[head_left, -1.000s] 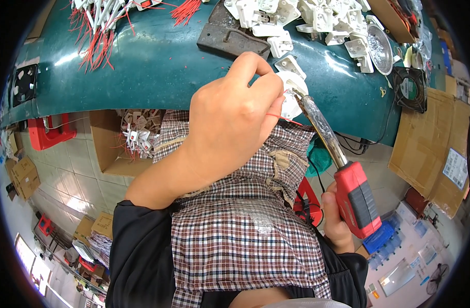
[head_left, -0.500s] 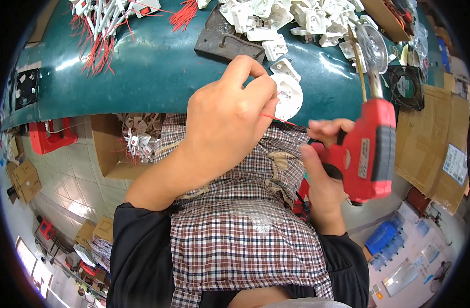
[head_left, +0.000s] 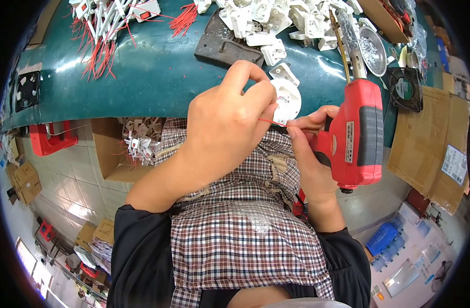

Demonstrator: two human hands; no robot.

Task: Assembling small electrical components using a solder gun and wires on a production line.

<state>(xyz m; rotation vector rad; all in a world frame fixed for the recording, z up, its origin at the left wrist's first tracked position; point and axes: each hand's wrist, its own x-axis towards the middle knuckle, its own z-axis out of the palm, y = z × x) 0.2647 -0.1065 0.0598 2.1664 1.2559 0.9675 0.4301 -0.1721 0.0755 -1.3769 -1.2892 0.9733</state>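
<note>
My left hand [head_left: 230, 120] is closed on a round white plastic part [head_left: 287, 97] at the near edge of the green table [head_left: 153, 77]. A thin red wire [head_left: 272, 123] runs from that part toward my right fingers. My right hand [head_left: 312, 154] grips a red and grey soldering gun [head_left: 355, 133], its long metal tip pointing away over the table. The right thumb and forefinger touch the end of the red wire.
A heap of white plastic parts [head_left: 276, 15] and a dark metal block [head_left: 224, 46] lie at the back. Red wires with white sleeves [head_left: 106, 20] lie far left. A metal dish [head_left: 373, 49], a small fan [head_left: 405, 88], cardboard boxes [head_left: 435, 143] and a box of parts [head_left: 137, 143] under the table surround me.
My right hand has swung the soldering gun from pointing down at the part to upright beside it, and its fingers have come to the red wire. The left hand stays on the white part.
</note>
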